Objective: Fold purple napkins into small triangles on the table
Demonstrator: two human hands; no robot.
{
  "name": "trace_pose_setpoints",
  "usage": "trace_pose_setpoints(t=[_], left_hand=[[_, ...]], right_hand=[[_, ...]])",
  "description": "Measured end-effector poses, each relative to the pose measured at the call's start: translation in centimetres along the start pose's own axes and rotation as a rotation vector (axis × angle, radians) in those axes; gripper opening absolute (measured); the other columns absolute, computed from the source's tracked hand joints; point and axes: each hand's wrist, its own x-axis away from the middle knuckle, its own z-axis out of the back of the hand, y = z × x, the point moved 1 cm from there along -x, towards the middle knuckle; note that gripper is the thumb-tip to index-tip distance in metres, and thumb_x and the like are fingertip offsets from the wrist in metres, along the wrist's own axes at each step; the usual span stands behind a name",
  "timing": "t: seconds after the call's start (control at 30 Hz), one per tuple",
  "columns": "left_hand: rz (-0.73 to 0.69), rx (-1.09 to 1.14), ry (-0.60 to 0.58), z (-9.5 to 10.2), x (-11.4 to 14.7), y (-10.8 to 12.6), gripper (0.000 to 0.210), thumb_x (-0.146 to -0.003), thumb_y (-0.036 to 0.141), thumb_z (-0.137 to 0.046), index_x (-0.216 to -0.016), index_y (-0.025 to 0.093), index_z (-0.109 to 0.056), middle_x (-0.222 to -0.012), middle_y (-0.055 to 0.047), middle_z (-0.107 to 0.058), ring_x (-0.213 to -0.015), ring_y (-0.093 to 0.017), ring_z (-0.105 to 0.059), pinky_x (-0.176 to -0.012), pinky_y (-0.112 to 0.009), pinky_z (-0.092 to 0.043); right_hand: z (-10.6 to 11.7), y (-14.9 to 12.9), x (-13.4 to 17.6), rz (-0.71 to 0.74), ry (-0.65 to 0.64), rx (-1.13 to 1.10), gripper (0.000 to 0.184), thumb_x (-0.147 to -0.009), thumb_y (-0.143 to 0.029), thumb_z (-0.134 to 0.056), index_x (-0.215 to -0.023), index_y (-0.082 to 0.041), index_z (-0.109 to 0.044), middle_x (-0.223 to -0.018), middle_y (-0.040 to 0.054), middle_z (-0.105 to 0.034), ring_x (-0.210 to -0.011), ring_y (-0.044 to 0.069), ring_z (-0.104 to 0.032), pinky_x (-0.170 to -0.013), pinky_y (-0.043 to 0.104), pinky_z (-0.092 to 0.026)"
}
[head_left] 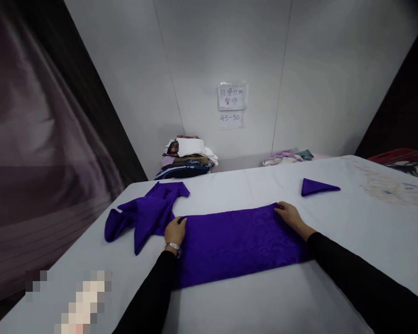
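Note:
A purple napkin (237, 246) with a faint woven pattern lies in front of me as a wide rectangle, apparently doubled over. My left hand (176, 231) pinches its far left corner between thumb and fingers; a bracelet circles that wrist. At the far right corner, my right hand (289, 214) grips the cloth the same way. Just left of my left hand is a crumpled heap of purple cloth (153, 208), its folds loose and uneven. A small purple napkin folded into a triangle (318, 187) rests beyond my right hand.
The table wears a white cloth (251, 301). Behind its far edge are a stack of folded clothes (188, 157) and another cloth pile (285, 157). Paper signs (232, 104) hang on the wall. A curtain (38, 139) borders the left; a red basket (400, 155) stands far right. A blurred patch covers the lower left.

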Motion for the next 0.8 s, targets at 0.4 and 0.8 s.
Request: trace_pose_setpoints(t=[0.4,0.8], left_hand=[[0.034,-0.148,-0.022,-0.4,0.1,0.7,0.036,-0.081,0.046,-0.041,-0.093,0.020,-0.063,-0.088,-0.011,-0.069,-0.083,-0.026,-0.062,-0.063,-0.031,-0.043],[0.046,-0.233,-0.021,-0.8,0.1,1.1,0.039,-0.084,0.048,-0.034,-0.090,0.021,-0.061,-0.088,-0.013,-0.068,-0.081,-0.028,-0.063,-0.062,-0.034,-0.043]], right_hand=[[-0.4,-1.1,0.2,-0.025,0.031,0.224,0.025,-0.077,-0.027,-0.049,-0.098,-0.019,-0.061,-0.090,0.0053,-0.066,-0.083,0.021,-0.059,-0.065,0.026,-0.039],[-0.2,-1.2,0.1,-0.031,0.043,0.283,0.031,-0.081,-0.032,-0.046,-0.107,-0.020,-0.057,-0.094,0.0054,-0.065,-0.083,0.020,-0.059,-0.066,0.027,-0.040]])
